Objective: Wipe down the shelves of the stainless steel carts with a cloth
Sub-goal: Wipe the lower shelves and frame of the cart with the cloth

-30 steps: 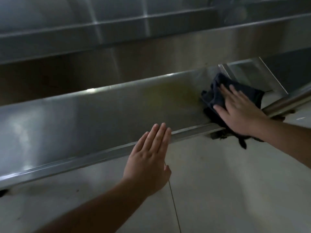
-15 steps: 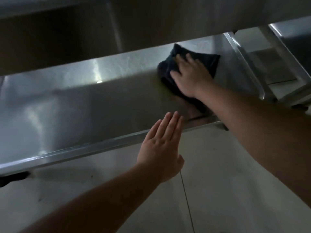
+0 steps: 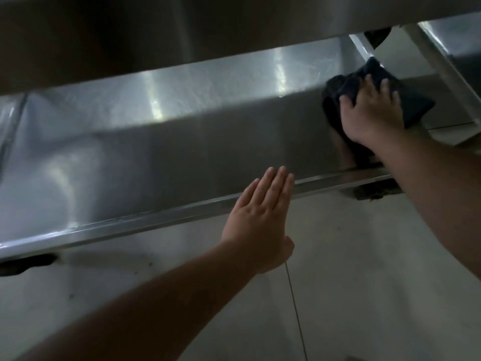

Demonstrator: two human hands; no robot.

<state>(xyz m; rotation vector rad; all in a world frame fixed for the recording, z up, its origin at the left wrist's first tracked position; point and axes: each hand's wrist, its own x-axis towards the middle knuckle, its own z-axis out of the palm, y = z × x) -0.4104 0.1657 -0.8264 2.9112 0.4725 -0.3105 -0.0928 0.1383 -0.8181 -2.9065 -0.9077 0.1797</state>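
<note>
stainless steel shelf (image 3: 161, 142) runs across the middle of the frame, from the left edge to the upper right, its surface scuffed and marked by two bright streaks of reflected light. its raised front lip (image 3: 156, 225) slants from the lower left up toward the right.

dark cloth (image 3: 413, 100) lies bunched on the right end of the shelf, in the upper right of the frame, close to the shelf's far corner. right hand (image 3: 372, 113) lies flat on top of the cloth, fingers spread and pressing it down onto the steel; the fingers are extended, not curled round it. the right forearm crosses the front lip from the right edge of the frame.

left hand (image 3: 260, 225) is at centre frame, fingers straight and held together, thumb tucked alongside, holding nothing. its fingertips overlap the front lip; whether they touch it cannot be told.

underside of a higher shelf (image 3: 130, 35) fills the top of the frame in shadow. a slanted steel frame piece (image 3: 442, 66) stands at the upper right, just beside the cloth. pale tiled floor (image 3: 351, 269) shows below the lip, with a thin grout line running down at lower centre. a dark caster (image 3: 26, 264) sits under the lip at the lower left, another (image 3: 374, 192) under the right end.
</note>
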